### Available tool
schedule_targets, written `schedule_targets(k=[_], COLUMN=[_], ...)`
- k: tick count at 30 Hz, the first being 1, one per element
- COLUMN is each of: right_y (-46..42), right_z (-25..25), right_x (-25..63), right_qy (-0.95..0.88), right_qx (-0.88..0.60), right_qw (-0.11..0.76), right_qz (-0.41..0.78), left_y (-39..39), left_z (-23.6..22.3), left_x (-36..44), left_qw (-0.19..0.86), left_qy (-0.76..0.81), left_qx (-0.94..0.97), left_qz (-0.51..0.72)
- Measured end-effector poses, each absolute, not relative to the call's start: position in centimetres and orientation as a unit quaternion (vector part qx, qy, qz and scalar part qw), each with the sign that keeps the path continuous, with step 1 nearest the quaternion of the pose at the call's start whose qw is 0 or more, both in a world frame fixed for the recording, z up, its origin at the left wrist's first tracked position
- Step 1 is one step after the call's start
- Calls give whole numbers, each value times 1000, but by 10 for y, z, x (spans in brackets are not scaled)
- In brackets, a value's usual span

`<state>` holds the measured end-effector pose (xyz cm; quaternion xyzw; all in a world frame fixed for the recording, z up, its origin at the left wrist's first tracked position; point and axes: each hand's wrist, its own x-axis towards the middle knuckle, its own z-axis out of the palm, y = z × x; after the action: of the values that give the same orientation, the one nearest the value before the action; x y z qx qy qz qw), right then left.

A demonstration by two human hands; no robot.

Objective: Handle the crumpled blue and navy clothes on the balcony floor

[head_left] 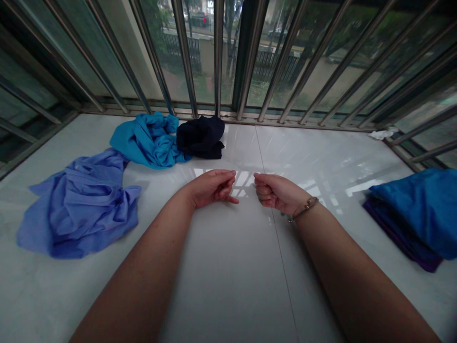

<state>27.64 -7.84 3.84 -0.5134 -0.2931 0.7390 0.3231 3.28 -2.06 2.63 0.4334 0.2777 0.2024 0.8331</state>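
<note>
Both hands hover above the glossy white tiled surface (228,267), facing each other with a small gap between them. My left hand (214,187) has its thumb and forefinger pressed together, the middle fingers curled and the little finger sticking out; nothing shows in it. My right hand (276,193), with a bracelet (310,204) at its wrist, is closed with the fingers curled in, and no object is visible there. Nearest to the left hand lies a crumpled dark navy cloth (202,137), against a bunched bright blue cloth (148,140).
A crumpled periwinkle garment (85,205) lies at the left. On the right is a stack of folded cloths, blue (424,207) over dark purple (403,238). Metal bars (218,62) and windows enclose the surface. A small white scrap (382,134) lies by the right-hand bars.
</note>
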Motion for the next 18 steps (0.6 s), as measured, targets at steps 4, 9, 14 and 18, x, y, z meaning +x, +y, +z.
schedule_targets(k=[4,9,14,18], right_y=[-78,-78,-79,-78], right_z=[37,37,37,37], right_x=[277,277,277,277], right_qy=[-291,-290,-287,-291], right_qx=[-511,-505,-504,-500], right_qw=[326,330,330,333], right_qz=[740,743,744,745], left_y=[-21,-21,-21,-20], left_z=[27,27,26,25], left_x=[33,33,33,33], left_qw=[834,835,833,832], left_qy=[278,281,279,279], left_qx=[431,426,432,434], left_qz=[202,207,205,206])
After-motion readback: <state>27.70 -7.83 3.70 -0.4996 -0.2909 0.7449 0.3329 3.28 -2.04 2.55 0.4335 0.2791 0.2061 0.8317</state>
